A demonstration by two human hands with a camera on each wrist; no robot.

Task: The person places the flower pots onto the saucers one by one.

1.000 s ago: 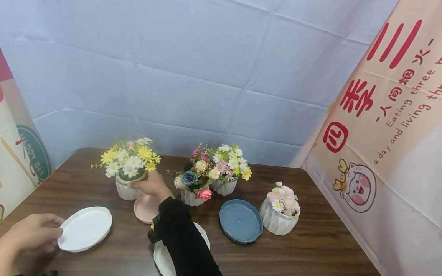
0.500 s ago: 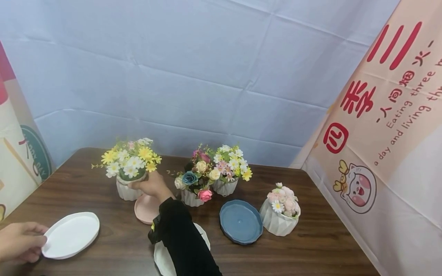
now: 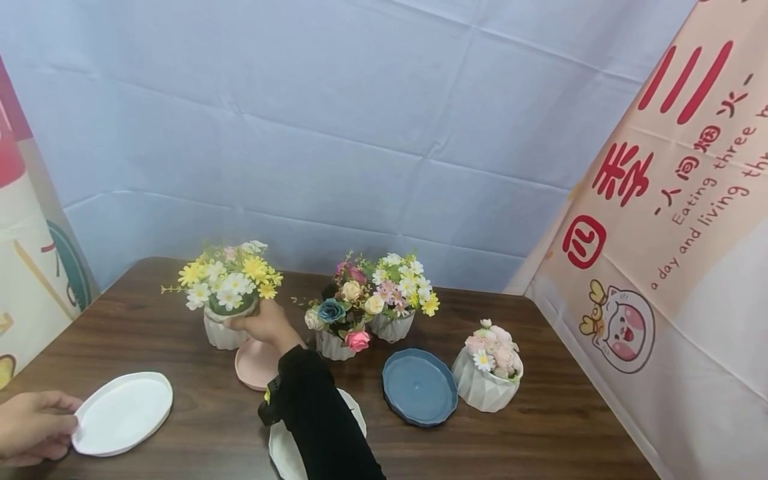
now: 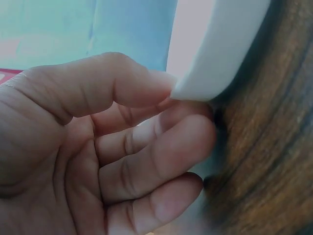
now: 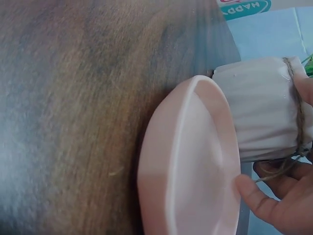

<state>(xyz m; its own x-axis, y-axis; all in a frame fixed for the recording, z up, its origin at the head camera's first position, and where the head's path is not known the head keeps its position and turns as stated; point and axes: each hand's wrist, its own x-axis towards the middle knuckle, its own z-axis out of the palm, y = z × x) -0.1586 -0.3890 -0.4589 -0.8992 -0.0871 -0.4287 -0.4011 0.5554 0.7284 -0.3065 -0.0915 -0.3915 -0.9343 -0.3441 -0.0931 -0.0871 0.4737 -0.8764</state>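
Now I log the white plate (image 3: 123, 413) shifted left, farther from the pink dish (image 3: 253, 367): left hand (image 3: 36, 427) pinching it, right hand (image 3: 267, 325) gripping the flowerpot (image 3: 222, 331).

Saw a creased pale-blue cloth (image 3: 336, 133) behind the dark wooden table (image 3: 540, 433); noticed, at right, a banner (image 3: 708, 293) bearing red characters (image 3: 706, 83) and a smiling cartoon face (image 3: 627, 333); spotted a teal emblem (image 3: 73, 267) at left.

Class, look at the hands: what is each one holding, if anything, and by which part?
The left hand pinches the leftmost white plate by its rim; the right hand grips the leftmost flowerpot by its upper part, near the twine.
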